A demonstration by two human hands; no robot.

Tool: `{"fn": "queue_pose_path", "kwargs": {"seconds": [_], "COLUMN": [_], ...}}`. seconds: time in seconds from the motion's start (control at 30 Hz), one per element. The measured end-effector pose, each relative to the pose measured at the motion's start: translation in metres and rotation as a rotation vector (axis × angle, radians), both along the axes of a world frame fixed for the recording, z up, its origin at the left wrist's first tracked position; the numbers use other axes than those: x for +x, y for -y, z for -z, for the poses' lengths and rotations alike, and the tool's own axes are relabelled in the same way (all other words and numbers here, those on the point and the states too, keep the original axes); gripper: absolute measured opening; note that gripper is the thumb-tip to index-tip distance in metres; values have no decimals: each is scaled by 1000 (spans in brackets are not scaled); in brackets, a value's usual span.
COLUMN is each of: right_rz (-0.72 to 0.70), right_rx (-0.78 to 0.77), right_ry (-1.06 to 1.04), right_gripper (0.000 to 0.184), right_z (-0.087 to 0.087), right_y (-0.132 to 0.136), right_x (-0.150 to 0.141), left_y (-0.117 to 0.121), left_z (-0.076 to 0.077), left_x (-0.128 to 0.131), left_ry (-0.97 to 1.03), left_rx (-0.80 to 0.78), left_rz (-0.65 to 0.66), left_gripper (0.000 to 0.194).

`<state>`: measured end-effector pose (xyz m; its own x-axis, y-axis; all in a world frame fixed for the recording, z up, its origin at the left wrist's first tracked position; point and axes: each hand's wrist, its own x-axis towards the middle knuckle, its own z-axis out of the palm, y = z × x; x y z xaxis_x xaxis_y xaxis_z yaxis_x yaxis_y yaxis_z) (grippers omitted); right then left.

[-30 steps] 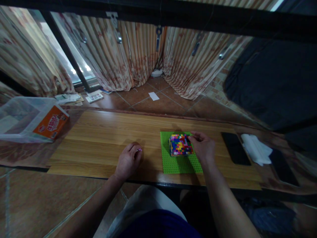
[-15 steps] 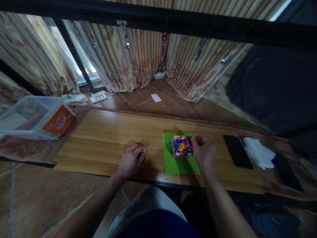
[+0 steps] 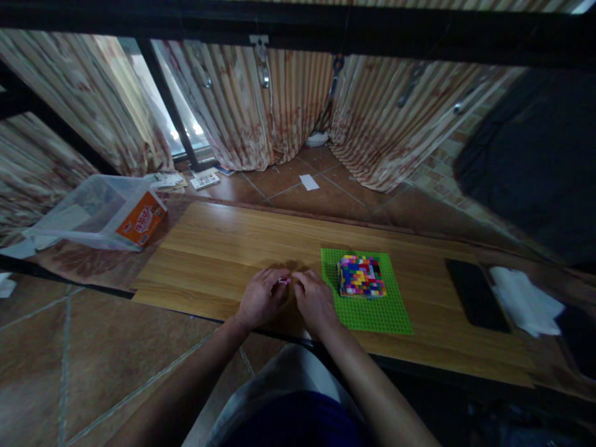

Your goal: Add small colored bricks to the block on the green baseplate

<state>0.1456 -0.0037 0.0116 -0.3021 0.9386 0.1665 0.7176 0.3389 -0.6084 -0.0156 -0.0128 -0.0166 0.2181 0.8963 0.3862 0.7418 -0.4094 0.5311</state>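
My left hand [image 3: 264, 298] is closed in a pinch above the wooden board, with small pink toy bricks [image 3: 284, 281] showing between its fingertips. Close against it on the right is my right hand [image 3: 315, 302], its fingers bent together toward the pink bricks. Whether the right fingertips hold a piece is too small to make out. Just right of that hand lies a green baseplate [image 3: 372, 320]. On the baseplate stands a block built of many multicoloured bricks [image 3: 361, 276], with a dark gap near its right side; neither hand touches it.
Both hands are over a wooden board [image 3: 223, 242]. A clear plastic bin [image 3: 100, 211] with an orange label stands at the left. At the right lie a black phone-like slab [image 3: 475, 295] and white paper or tissue [image 3: 524, 298]. Curtains [image 3: 288, 112] hang behind.
My right hand has left the brick block and moved left, beside my left hand. The left hand still pinches the pink bricks. The view has shifted, so the scene sits further right.
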Motion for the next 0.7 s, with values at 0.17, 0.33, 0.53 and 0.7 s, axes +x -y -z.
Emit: {"fn": "queue_pose_path", "kwargs": {"seconds": [0.17, 0.33, 0.53, 0.7], "right_rz": [-15, 0, 129, 427], "right_rx": [-12, 2, 21, -10], "right_ry": [72, 10, -333, -491], "right_gripper": [21, 24, 21, 26], "right_z": [8, -1, -40, -46], "right_y": [-5, -1, 17, 15], "right_x": [-8, -6, 30, 93], "left_y": [1, 2, 1, 0], "left_z": [-1, -2, -1, 1], "left_x": [0, 1, 1, 0], "left_ry": [45, 51, 53, 57], "left_rx": [-22, -31, -40, -30], "left_rz": [-19, -34, -47, -50], "left_gripper": [28, 29, 26, 25]}}
